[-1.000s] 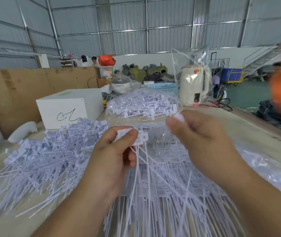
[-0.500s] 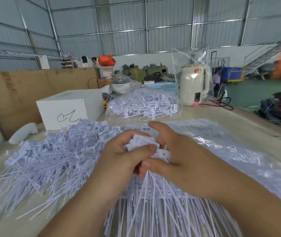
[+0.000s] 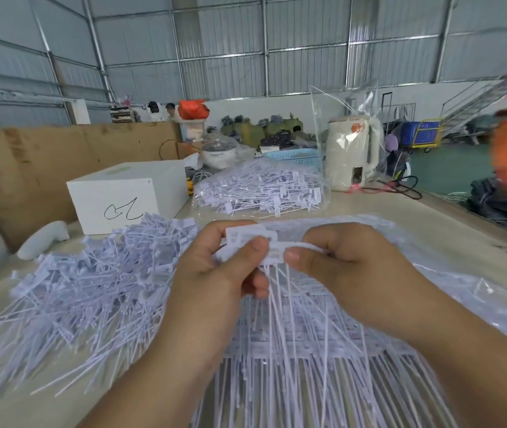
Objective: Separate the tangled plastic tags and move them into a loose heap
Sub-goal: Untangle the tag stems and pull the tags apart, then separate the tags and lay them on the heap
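White plastic tags sit bunched between both hands at the middle of the view, held up above the table. The left hand grips the flat heads of the bunch, thumb pressed on the front and fingers curled behind. The right hand pinches one tag head at the right edge of the bunch between thumb and curled fingers, just beside the left thumb. Thin tails hang down from the bunch in a loose fan toward the lower edge of the view.

Under the hands lie rows of joined tags on clear plastic sheeting, their tails pointing toward the person. To the left a heap of loose tags spreads over the table, heads and tails crossing at all angles, its near edge touching the left wrist.

Behind the heap stands a white box with a black scribble on its front face, and a white handle-shaped object lies to its left. A clear bag full of tags rests beyond the hands. A cream kettle stands to the right of it, partly wrapped in clear plastic, and a blue basket sits behind the bag. A brown board leans at the left.
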`<state>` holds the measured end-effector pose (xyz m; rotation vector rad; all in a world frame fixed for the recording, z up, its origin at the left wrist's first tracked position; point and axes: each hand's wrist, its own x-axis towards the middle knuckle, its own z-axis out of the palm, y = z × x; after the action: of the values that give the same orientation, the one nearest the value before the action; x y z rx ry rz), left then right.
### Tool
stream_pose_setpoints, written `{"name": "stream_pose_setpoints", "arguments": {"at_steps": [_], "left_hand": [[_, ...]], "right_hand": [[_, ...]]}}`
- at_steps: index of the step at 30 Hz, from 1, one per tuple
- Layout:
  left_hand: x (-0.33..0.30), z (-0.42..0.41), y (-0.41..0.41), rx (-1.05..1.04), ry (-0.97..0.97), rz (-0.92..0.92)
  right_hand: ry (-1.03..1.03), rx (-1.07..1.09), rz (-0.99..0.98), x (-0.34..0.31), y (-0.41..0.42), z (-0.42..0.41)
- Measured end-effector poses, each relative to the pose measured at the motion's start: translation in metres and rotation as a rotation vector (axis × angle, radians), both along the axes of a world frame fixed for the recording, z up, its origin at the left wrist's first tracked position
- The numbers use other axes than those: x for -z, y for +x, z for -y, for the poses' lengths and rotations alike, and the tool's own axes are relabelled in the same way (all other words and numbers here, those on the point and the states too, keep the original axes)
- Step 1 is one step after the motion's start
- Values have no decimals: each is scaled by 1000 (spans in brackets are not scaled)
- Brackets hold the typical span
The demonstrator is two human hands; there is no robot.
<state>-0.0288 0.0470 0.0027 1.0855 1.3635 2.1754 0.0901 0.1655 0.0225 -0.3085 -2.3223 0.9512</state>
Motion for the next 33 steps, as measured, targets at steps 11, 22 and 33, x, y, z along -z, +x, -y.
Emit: {"name": "stream_pose_setpoints", "arguments": {"at_steps": [11, 22, 33], "left_hand": [[4, 1, -4, 82, -159, 28], [8, 0, -3, 47, -222, -67], [3, 2, 2, 13, -171, -85]], "right_hand": [[68, -114, 57, 6, 1, 0], [400, -24, 372, 7, 1, 13], [468, 14, 343, 9, 1, 20]]}}
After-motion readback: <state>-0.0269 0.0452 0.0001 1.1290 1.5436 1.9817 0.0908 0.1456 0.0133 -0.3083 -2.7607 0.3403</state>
